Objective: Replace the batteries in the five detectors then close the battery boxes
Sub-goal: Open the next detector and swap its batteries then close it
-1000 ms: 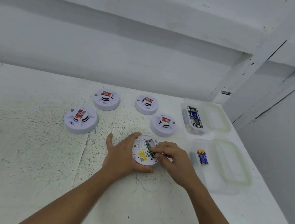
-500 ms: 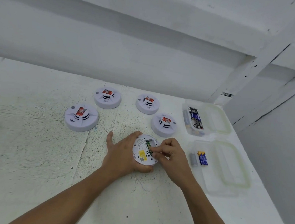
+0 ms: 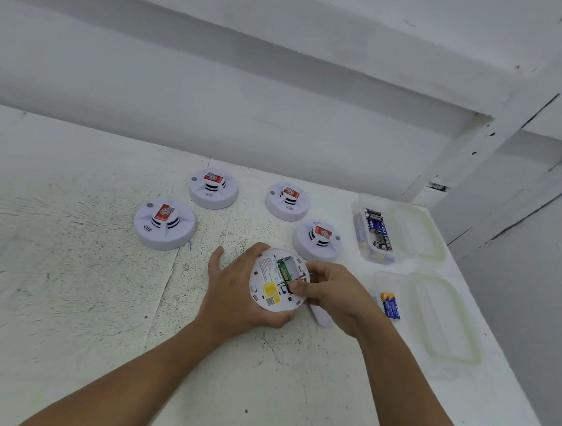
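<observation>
A white round detector lies upside down on the table, its battery box open with a green board showing. My left hand grips its left rim and holds it tilted. My right hand has thumb and fingers pinched at the open box; what they pinch is hidden. A white lid-like piece lies on the table under my right hand. Several other detectors stand face up behind.
A clear container at the right back holds several dark batteries. A nearer clear container holds a blue-yellow battery. The table's right edge and front edge are close.
My right hand's fingers have shifted slightly lower on the open battery box. The left hand keeps its hold on the detector. The camera has tilted a little.
</observation>
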